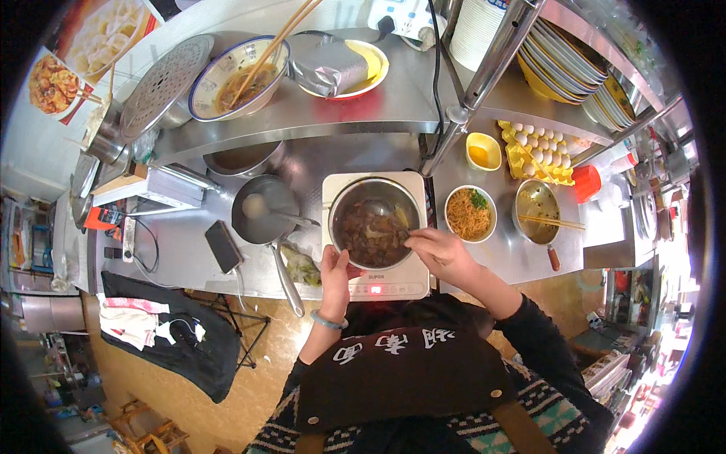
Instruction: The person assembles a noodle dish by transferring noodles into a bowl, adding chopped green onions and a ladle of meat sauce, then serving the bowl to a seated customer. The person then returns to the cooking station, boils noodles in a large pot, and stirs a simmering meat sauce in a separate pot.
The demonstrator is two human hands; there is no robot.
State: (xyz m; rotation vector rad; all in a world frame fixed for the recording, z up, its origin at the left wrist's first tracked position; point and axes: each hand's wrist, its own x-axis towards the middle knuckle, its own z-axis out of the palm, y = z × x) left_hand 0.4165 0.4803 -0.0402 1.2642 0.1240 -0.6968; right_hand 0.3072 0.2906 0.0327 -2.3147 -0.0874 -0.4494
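A round stainless steel pot (pixel 335 204) stands on a white Supor induction cooker (pixel 420 281) with a lit red display. Brown chunks of food, apparently stewed meat (pixel 366 235), cover its bottom, and a shiny rounded patch at the far side may be a spoon or a reflection. My left hand (pixel 336 278) grips the near left side of the pot, thumb up by the rim. At the right rim, the fingers of my right hand (pixel 439 249) are pinched together over the food. Whether a small piece or a handle sits between them is unclear.
Left of the cooker are a saucepan (pixel 249 227) with a ladle, leafy greens (pixel 300 265) and a phone (pixel 223 247). To the right stand a noodle bowl (pixel 468 215), a small pan (pixel 536 204) with chopsticks and an egg tray (pixel 539 153). A steel shelf (pixel 363 122) overhangs the back.
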